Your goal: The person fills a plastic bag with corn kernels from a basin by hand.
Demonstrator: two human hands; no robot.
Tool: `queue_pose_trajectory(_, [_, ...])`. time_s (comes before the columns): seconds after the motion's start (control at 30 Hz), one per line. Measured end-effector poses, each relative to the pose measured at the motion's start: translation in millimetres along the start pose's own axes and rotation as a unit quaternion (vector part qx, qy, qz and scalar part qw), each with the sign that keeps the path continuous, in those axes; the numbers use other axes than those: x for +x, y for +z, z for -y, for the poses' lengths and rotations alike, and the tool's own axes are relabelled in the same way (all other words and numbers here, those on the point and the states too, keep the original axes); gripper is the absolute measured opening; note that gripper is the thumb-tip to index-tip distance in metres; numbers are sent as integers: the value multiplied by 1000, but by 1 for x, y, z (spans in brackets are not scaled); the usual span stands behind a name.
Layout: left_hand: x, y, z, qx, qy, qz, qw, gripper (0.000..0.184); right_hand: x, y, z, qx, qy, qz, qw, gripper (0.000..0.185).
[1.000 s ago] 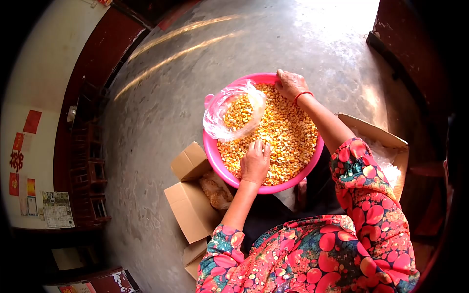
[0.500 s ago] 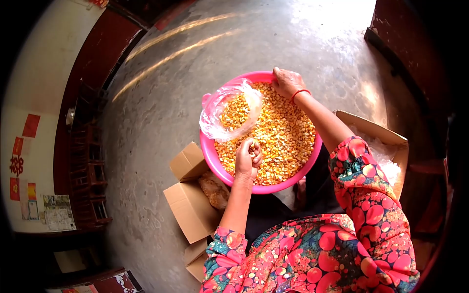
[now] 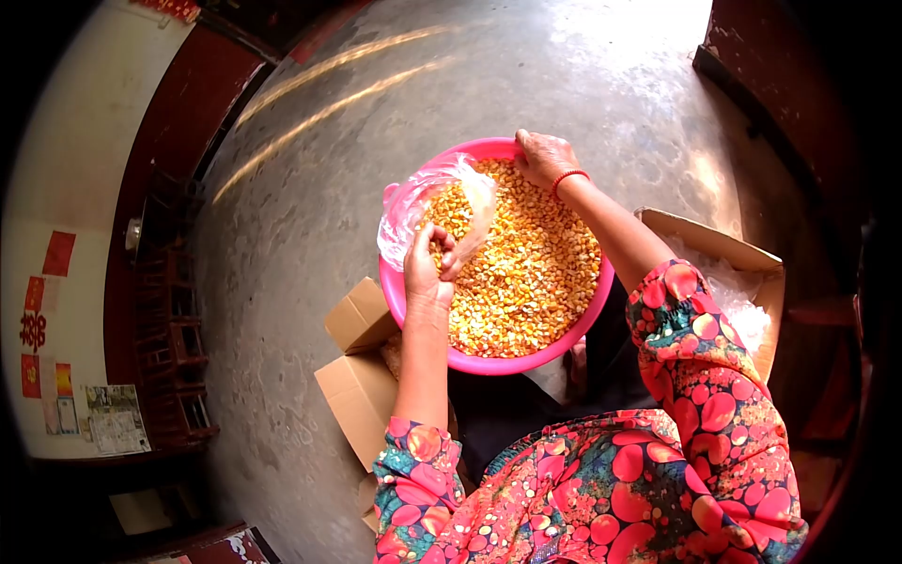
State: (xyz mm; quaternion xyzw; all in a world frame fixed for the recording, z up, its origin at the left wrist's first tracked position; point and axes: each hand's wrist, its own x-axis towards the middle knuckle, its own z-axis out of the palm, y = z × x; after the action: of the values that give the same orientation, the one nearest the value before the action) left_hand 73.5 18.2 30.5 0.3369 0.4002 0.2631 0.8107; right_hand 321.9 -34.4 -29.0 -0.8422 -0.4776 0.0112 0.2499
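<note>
A pink basin (image 3: 592, 315) full of yellow corn kernels (image 3: 536, 273) rests over my lap. My right hand (image 3: 548, 160), with a red bead bracelet at the wrist, is closed on the basin's far rim. At the basin's left side, my left hand (image 3: 430, 265) is curled palm up around some corn kernels. Just beyond it, a clear plastic bag (image 3: 399, 221) lies over the left rim with its mouth spread above the corn. My left fingers are at the bag's near edge; whether they touch it I cannot tell.
An open cardboard box (image 3: 362, 399) stands at my left below the basin. Another cardboard box (image 3: 700, 235) with clear plastic in it stands at my right. Wooden stools (image 3: 174, 348) line the left wall. Concrete floor (image 3: 282, 282) surrounds me.
My left hand has moved left and away from me, from over the corn to the bag's edge. The bag's mouth has shifted shape. My right hand still holds the rim.
</note>
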Motion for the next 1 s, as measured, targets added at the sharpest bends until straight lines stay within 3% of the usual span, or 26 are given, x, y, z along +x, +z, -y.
queue_pose_trajectory(0.1, [35, -3, -20, 72, 33, -7, 997, 17, 1, 1, 0, -7, 2, 6, 1000, 21])
queue_pose_trajectory(0.2, [43, 17, -27, 30, 37, -18, 999, 27, 1, 1, 1, -7, 9, 10, 1000, 20])
queue_pose_trajectory(0.27, [33, 32, -30, 159, 86, -92, 979, 32, 0, -1, 1, -6, 7, 9, 1000, 20])
queue_pose_trajectory(0.3, [36, 25, -26, 159, 86, -92, 979, 32, 0, -1, 2, -4, 5, 8, 1000, 20])
queue_pose_trajectory(0.37, [37, -1, -10, 316, 276, 14, 908, 33, 0, -6, 4, -7, 9, 15, 1000, 20])
queue_pose_trajectory(0.43, [3, 6, 2, 327, 276, -21, 904, 26, -1, -5, 4, -8, 12, 22, 1000, 20])
queue_pose_trajectory(0.5, [-27, 10, 17, 398, 280, 27, 873, 21, 0, -3, 3, -8, 16, 21, 1000, 21])
queue_pose_trajectory(0.57, [-53, 22, 29, 522, 262, 47, 810, 18, 0, -4, 3, -6, 17, 22, 1000, 21])
queue_pose_trajectory(0.67, [-49, 18, 57, 615, 433, 84, 653, 16, -1, -1, 3, -4, 12, 21, 1000, 21])
queue_pose_trajectory(0.8, [-40, 11, 81, 668, 450, 55, 590, 11, -1, -6, 4, -8, 18, 23, 1000, 20])
queue_pose_trajectory(0.9, [-43, 8, 88, 687, 377, 50, 619, 14, -1, -4, 4, -16, 13, 20, 1000, 20])
queue_pose_trajectory(1.0, [-43, 7, 95, 680, 382, 60, 623, 17, 1, -1, 2, -9, 10, 16, 1000, 21])
